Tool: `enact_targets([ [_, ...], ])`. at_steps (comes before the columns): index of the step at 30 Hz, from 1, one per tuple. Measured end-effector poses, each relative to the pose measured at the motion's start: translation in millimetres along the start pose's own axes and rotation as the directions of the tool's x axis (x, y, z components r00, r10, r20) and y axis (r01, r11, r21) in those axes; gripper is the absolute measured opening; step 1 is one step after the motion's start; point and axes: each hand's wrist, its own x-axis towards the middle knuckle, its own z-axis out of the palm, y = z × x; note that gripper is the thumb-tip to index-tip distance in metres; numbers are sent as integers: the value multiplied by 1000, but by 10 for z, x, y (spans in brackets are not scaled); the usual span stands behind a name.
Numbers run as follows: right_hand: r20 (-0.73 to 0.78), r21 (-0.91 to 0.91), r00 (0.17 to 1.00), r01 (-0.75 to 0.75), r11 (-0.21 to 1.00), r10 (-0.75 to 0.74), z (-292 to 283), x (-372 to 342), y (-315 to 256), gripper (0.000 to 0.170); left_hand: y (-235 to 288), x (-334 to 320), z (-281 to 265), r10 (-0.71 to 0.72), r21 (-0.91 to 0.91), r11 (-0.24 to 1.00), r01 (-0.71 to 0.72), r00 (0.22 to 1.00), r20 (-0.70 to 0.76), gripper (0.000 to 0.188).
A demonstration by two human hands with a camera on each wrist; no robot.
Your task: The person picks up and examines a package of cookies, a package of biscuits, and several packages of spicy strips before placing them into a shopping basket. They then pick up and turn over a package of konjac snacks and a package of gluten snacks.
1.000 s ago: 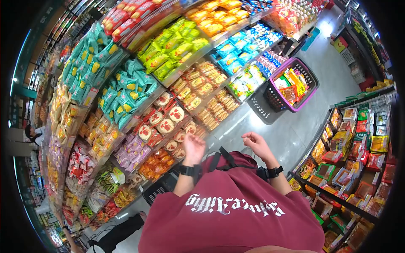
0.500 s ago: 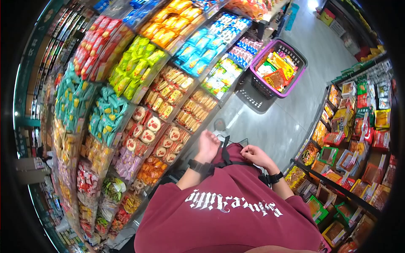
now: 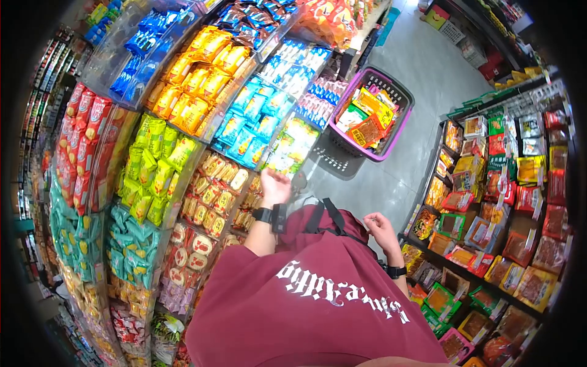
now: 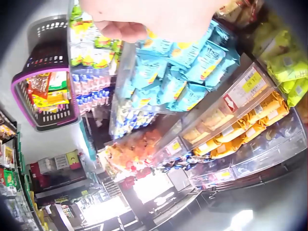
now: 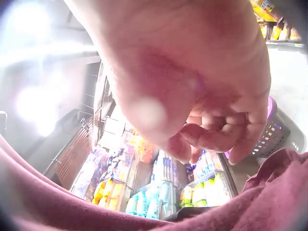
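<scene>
My left hand (image 3: 275,188) hangs with loosely bent fingers beside the snack shelves, holding nothing. In the left wrist view this hand (image 4: 154,19) shows in front of light-blue packets (image 4: 149,72). My right hand (image 3: 381,232) is at the right side of the maroon shirt (image 3: 306,300), its fingers loosely curled and empty. The right wrist view shows that hand (image 5: 192,82) close up, thumb and fingers bent with nothing visible between them. Beyond both hands, a basket with a purple rim (image 3: 398,136) stands on the floor, holding yellow, red and green packets (image 3: 369,130).
Bins of lime-green packets (image 3: 150,177), orange packets (image 3: 199,82) and red packets (image 3: 81,147) line the left side. A low rack of packaged food (image 3: 489,244) runs along the right. Grey floor (image 3: 422,79) lies between them.
The head view has turned left and moved along the shelves, which now fill more of its left side. My hands are farther apart, the left one nearer the shelf edge in view.
</scene>
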Motion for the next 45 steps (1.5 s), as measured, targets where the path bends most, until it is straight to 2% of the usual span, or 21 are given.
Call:
enact_targets([
  [2,-30,7,1000,0,1000,0,51,222,-174,15,296,99,276,95,-19,995,-97,989,-113,39],
  [4,-22,-37,1000,1,999,-2,104,422,-406,15,582,257,352,-14,-50,999,9,996,-93,49],
  [5,-2,-42,1000,2,999,-2,129,538,-470,16,666,350,384,-95,-97,992,80,981,-168,58],
  [6,23,-61,1000,2,998,-1,158,645,-573,16,700,343,462,-132,-137,985,106,971,-198,59],
  [9,118,-129,993,-13,992,28,272,898,-913,16,717,231,661,-219,-282,948,146,943,-250,68],
  [10,141,-129,990,-4,992,22,297,989,-970,16,672,192,733,-187,-299,950,89,930,-317,74],
  [12,186,-133,982,22,991,3,311,1177,-1121,15,677,224,653,-208,-367,921,132,962,-175,72],
  [16,220,-208,975,42,977,5,316,1492,-1453,15,608,299,694,-177,-363,929,69,945,-274,83],
  [20,365,-214,931,73,974,11,241,1833,-1640,16,573,261,633,-126,-377,926,30,964,-232,81],
  [24,483,-216,875,155,964,-32,35,2249,-1824,14,411,275,608,7,-370,923,-105,967,-256,79],
  [27,525,-217,849,206,954,-63,-212,2549,-1973,15,282,295,620,62,-386,904,-183,950,-306,75],
  [32,568,-164,815,247,955,-113,-626,2887,-2093,15,94,469,407,246,-294,905,-309,941,-233,68],
  [35,598,-228,799,236,945,-55,-865,3028,-2108,14,-11,431,425,327,-318,860,-400,909,-258,58],
  [36,607,-242,794,241,940,-47,-905,3078,-2131,13,-29,414,410,345,-322,858,-399,914,-215,56],
  [37,623,-227,780,244,943,-52,-952,3087,-2146,13,-63,409,399,370,-302,854,-423,903,-217,56],
  [41,764,-236,643,361,902,-58,-1136,3328,-1956,17,-211,231,537,472,-218,826,-520,850,-234,46],
  [45,790,-279,611,413,867,-37,-1173,3311,-2011,18,-379,90,637,520,-235,802,-549,835,-178,38],
])
